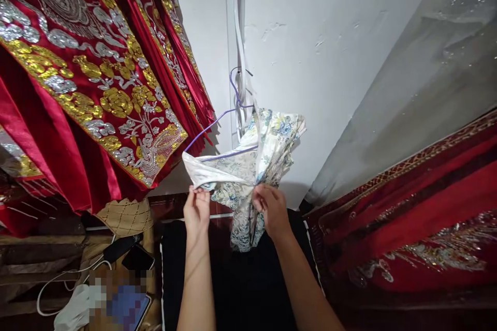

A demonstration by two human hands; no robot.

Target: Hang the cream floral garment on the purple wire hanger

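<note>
A white garment with a blue and yellow floral print (260, 155) hangs on a thin purple wire hanger (217, 119), hooked on a white strap (237, 36) against the wall. My left hand (196, 209) pinches the garment's lower left edge. My right hand (272, 207) grips the bunched fabric in the middle, just below the hanger. Part of the cloth trails down between my forearms.
Red garments with gold and silver embroidery (97, 77) hang at the left, another (419, 217) at the right. A black surface (240, 284) lies below my arms. A woven tan item (124, 216), a dark phone (137, 258) and white cables (58, 282) sit at lower left.
</note>
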